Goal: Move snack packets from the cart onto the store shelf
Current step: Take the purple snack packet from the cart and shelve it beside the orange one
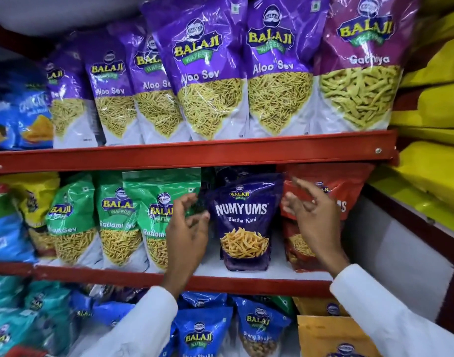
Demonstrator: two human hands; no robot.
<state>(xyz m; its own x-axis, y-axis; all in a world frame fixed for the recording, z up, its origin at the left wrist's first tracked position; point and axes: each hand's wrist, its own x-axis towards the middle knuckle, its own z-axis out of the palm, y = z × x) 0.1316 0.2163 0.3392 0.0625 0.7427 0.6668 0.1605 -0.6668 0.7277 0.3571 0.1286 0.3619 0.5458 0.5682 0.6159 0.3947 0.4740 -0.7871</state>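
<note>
Glossy yellow bulky bundles (437, 104), possibly sacks, lie stacked at the far right, too blurred to identify. Below them stands a flat white panel (401, 253) edged in dark red.

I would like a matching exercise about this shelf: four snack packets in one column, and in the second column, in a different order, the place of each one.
Packets:
1. Gathiya packet
2. Numyums packet
3. Ratlami Sev packet
4. Shing Bhujia packet

Places:
A. middle shelf, between the left hand and the right hand
B. bottom shelf, below the Numyums packet
C. top shelf, at the right end of the row
D. middle shelf, to the left of the left hand

Right pairs: 1-C, 2-A, 3-D, 4-B
</note>
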